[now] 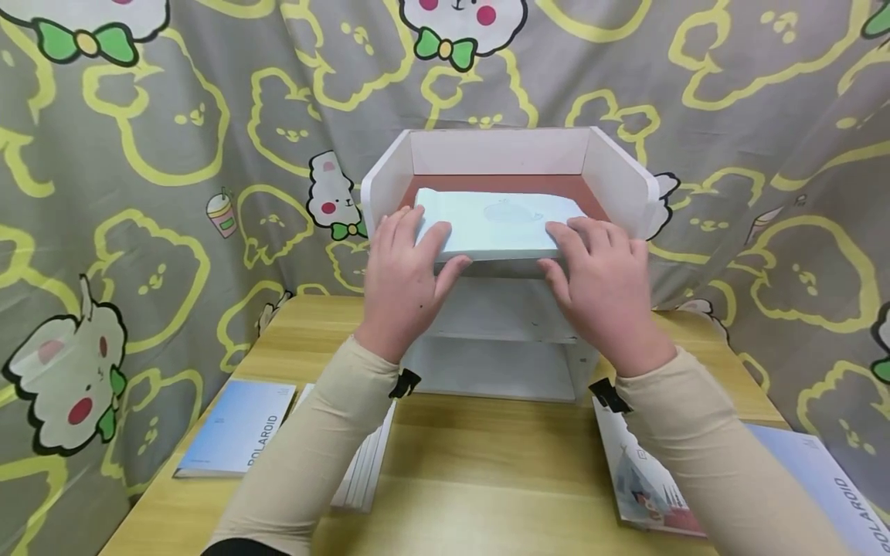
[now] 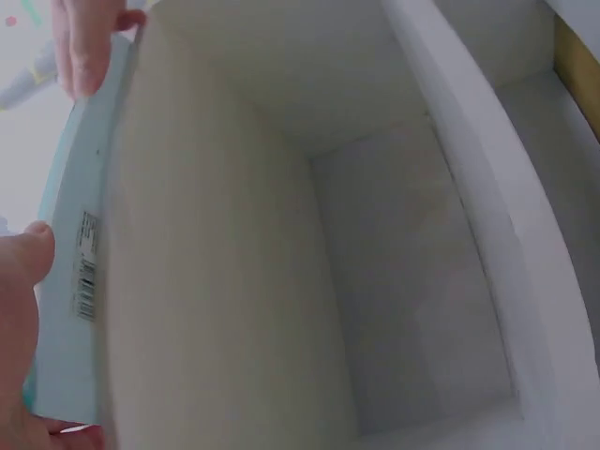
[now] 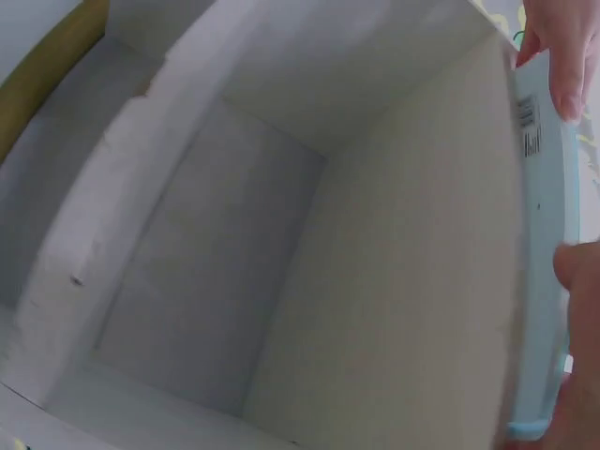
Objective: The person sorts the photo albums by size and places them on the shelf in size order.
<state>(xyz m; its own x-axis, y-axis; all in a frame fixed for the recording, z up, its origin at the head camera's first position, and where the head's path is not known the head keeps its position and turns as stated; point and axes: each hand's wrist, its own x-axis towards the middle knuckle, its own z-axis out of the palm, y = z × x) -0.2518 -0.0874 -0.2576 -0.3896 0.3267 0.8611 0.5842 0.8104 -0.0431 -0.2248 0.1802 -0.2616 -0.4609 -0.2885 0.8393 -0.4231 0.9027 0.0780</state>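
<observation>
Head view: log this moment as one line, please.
left hand: holds light blue book | right hand: holds same book | book: flat on white shelf unit top tier

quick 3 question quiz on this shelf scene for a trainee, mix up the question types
1. True or false: both hands hold the pale blue book on the top of the white shelf.
2. Multiple choice: the word printed on the booklet at the table's left is A) KODAK B) POLAROID C) CANON.
3. Short answer: what colour is the floor of the shelf's top tray under the book?

Key
1. True: the left hand grips its left end and the right hand its right end.
2. B.
3. Reddish brown.
</observation>
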